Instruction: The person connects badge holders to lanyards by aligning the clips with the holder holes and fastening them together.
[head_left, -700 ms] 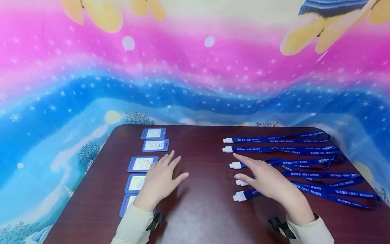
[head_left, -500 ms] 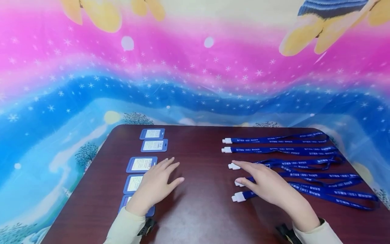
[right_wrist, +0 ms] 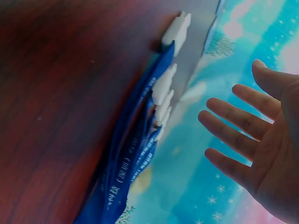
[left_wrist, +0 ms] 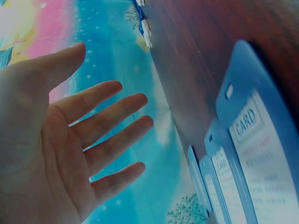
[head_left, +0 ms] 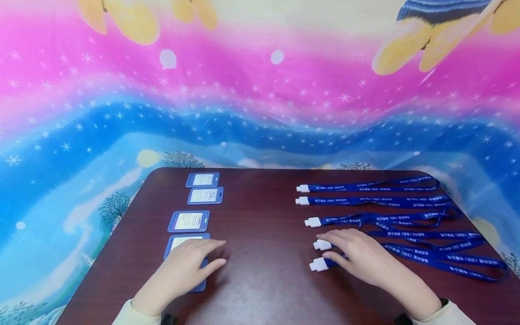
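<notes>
My left hand hovers with its fingers spread over the nearest blue badge holders, hiding most of the closest one. A badge holder with a white card inside lies just beyond its fingers. In the left wrist view the palm holds nothing, and a row of badge holders lies beside it. My right hand is over the two nearest blue lanyards, fingers loosely bent and thumb apart. The white clip of the closest lanyard shows by the thumb. In the right wrist view, that palm is bare too.
Two more badge holders lie farther back on the left of the dark wooden table. Farther lanyards stretch toward the right edge, clips facing the middle. A colourful printed cloth hangs behind the table.
Both hands have drawn back toward the near edge and lower in the head view. More of the badge holders and lanyard clips is uncovered. The badge holders and lanyards lie as before.
</notes>
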A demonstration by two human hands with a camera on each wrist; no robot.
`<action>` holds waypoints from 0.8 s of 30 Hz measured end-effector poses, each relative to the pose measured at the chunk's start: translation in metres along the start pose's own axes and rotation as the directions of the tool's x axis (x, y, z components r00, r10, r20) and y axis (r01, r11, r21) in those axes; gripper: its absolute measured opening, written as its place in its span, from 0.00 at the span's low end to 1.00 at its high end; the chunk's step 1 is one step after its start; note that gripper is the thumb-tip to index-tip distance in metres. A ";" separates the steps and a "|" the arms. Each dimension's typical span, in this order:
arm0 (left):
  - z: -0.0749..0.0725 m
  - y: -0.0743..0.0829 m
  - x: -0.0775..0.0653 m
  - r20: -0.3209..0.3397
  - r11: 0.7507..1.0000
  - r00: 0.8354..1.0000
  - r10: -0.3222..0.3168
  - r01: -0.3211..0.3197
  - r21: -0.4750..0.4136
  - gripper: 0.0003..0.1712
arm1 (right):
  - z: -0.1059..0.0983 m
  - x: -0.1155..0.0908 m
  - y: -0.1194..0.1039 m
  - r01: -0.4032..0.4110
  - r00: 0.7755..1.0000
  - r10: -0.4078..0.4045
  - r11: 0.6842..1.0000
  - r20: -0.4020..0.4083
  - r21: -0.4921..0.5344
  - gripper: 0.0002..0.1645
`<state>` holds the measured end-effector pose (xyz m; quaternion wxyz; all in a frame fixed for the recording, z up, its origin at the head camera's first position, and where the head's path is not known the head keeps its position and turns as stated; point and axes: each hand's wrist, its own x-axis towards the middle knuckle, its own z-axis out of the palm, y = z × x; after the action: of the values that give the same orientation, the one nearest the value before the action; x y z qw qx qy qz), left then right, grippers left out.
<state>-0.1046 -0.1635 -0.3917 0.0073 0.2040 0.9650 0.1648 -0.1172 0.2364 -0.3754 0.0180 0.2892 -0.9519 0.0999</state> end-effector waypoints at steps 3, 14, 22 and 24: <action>-0.001 -0.003 -0.007 0.007 0.999 0.999 -0.044 0.044 -0.007 0.24 | 0.005 -0.001 0.001 0.029 1.000 -0.029 1.000 0.001 -0.003 0.26; 0.002 -0.012 -0.020 0.015 0.990 0.990 -0.139 0.139 -0.005 0.22 | 0.025 -0.004 0.005 0.117 0.993 -0.116 0.992 0.025 -0.038 0.21; 0.007 -0.027 -0.024 -0.043 0.993 0.992 -0.119 0.120 0.022 0.20 | 0.036 -0.003 0.006 0.158 0.987 -0.156 0.986 0.048 -0.045 0.21; 0.008 -0.031 -0.025 -0.044 0.992 0.992 -0.119 0.121 0.035 0.21 | 0.039 -0.002 0.005 0.160 0.987 -0.158 0.986 0.035 -0.055 0.20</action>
<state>-0.0929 -0.1977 -0.4101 -0.0066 0.1422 0.9783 0.1503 -0.1174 0.2343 -0.4144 0.0198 0.3651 -0.9284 0.0662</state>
